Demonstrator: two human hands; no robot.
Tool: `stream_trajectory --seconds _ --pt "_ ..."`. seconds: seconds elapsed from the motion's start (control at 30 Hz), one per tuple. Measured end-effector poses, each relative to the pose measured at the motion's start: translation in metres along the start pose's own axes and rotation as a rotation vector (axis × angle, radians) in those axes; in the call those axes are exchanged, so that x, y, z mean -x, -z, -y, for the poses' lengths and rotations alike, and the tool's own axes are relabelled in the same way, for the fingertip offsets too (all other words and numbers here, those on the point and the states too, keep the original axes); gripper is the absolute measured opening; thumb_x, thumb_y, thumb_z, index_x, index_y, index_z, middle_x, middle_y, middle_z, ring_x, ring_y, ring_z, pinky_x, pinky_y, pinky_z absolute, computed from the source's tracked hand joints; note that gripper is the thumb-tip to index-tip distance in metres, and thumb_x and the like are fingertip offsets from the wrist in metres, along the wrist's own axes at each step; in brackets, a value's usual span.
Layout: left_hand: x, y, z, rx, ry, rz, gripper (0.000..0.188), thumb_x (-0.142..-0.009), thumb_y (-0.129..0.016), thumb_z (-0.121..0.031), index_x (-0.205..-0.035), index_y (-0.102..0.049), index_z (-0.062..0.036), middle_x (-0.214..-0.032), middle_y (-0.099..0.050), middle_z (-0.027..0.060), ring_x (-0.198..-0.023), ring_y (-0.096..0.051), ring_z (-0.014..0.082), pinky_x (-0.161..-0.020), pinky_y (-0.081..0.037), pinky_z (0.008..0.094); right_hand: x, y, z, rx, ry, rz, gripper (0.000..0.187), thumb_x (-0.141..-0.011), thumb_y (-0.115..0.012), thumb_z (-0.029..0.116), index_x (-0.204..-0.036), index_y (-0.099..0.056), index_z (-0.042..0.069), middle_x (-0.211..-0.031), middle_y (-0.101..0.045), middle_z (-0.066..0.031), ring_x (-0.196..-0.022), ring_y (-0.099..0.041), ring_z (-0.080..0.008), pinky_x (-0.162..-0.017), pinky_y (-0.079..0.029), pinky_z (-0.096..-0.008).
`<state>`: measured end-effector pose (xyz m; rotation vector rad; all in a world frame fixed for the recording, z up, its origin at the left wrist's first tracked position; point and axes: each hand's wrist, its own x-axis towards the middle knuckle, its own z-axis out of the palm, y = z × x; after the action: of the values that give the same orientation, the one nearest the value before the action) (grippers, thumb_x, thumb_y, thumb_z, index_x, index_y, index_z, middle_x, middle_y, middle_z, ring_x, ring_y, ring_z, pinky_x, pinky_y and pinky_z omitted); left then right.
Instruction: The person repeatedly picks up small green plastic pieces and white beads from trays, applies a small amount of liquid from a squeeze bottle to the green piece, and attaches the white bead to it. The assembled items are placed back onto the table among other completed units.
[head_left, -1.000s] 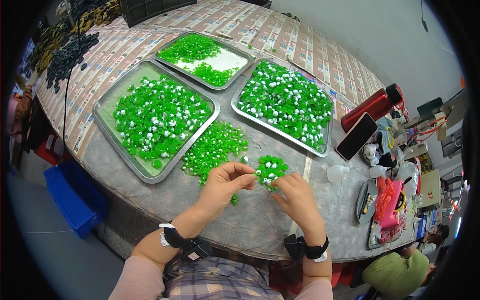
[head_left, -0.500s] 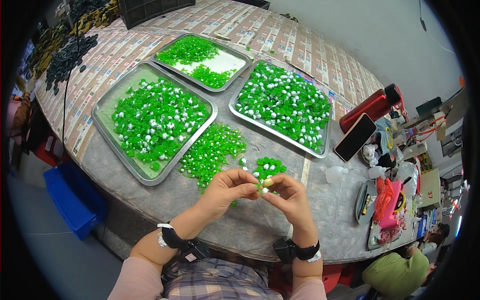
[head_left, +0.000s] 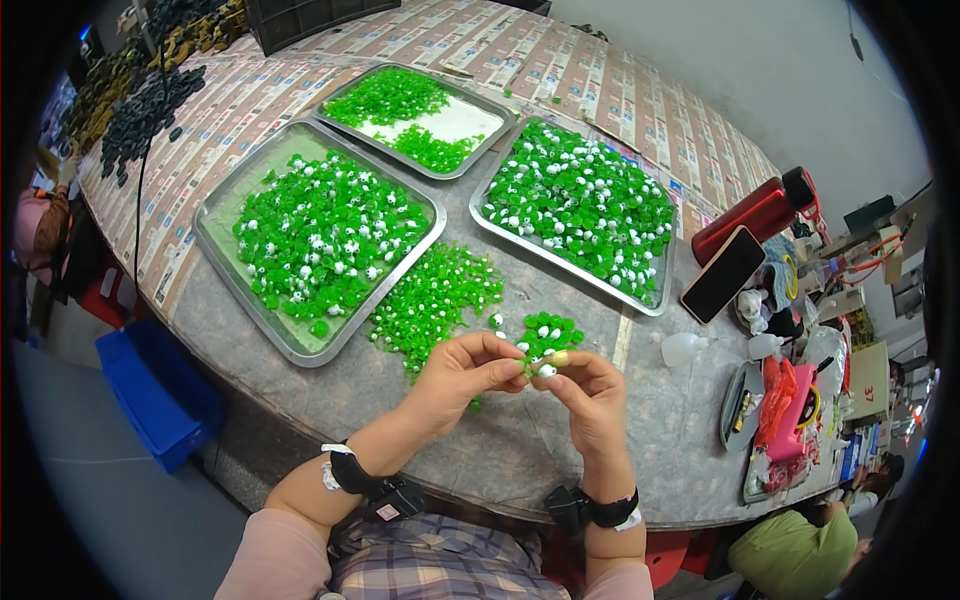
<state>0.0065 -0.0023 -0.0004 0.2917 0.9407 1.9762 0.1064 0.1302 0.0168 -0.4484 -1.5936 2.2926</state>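
My left hand (head_left: pixel 462 378) pinches a small green plastic piece (head_left: pixel 528 366) between thumb and fingertips. Facing it, my right hand (head_left: pixel 588 398) has thumb and index finger around a small white ball-shaped piece (head_left: pixel 547 371); the two pieces sit close together, and whether they are joined I cannot tell. Just beyond the fingertips lies a little heap of green pieces with white balls (head_left: pixel 553 330). To its left spreads a loose pile of small green pieces (head_left: pixel 432 300) on the grey table cover.
Metal trays of green and white pieces stand left (head_left: pixel 205 235), right (head_left: pixel 655 300) and behind (head_left: pixel 500 118). At the right are a red bottle (head_left: pixel 745 218), a phone (head_left: pixel 722 275), a clear bulb-shaped container (head_left: pixel 682 348) and a pink object (head_left: pixel 793 410). A blue bin (head_left: pixel 150 390) stands at lower left.
The view has shifted slightly. My right hand has opened its pinch a little and turned, so the white ball shows more plainly. My left hand still pinches the green piece.
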Motion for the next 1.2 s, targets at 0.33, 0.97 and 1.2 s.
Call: stream_trajectory --seconds 0.33,0.97,1.2 --pt "0.001 -0.001 0.002 -0.17 -0.037 -0.016 0.012 -0.077 -0.058 -0.007 -0.086 -0.057 0.0011 -0.077 -0.06 0.0062 -0.072 -0.057 0.0109 -0.066 -0.047 0.0222 0.002 -0.006 0.005 0.208 0.124 -0.006 0.016 -0.072 -0.061 -0.003 -0.086 -0.053 0.001 -0.085 -0.06 -0.0078 -0.081 -0.058 -0.0143 -0.073 -0.047 -0.0239" --pt "0.005 -0.007 0.002 -1.134 -0.639 -0.018 0.009 -0.069 -0.063 -0.004 -0.077 -0.06 -0.0026 -0.074 -0.059 0.0086 -0.066 -0.058 0.0174 -0.058 -0.045 0.0249 -0.004 0.012 0.001 0.145 -0.121 0.117 0.021 -0.074 -0.059 0.001 -0.095 -0.056 -0.003 -0.086 -0.06 -0.0093 -0.079 -0.058 -0.014 -0.071 -0.047 -0.0234" --pt "-0.002 0.03 -0.025 0.304 -0.405 -0.308 0.018 -0.078 -0.058 -0.017 -0.091 -0.055 -0.0043 -0.077 -0.057 0.0023 -0.068 -0.054 0.0103 -0.057 -0.046 0.0213 -0.005 -0.007 -0.006 0.499 0.115 0.142 0.014 -0.073 -0.06 0.003 -0.086 -0.057 0.001 -0.08 -0.059 -0.0074 -0.077 -0.058 -0.0148 -0.066 -0.046 -0.0247"
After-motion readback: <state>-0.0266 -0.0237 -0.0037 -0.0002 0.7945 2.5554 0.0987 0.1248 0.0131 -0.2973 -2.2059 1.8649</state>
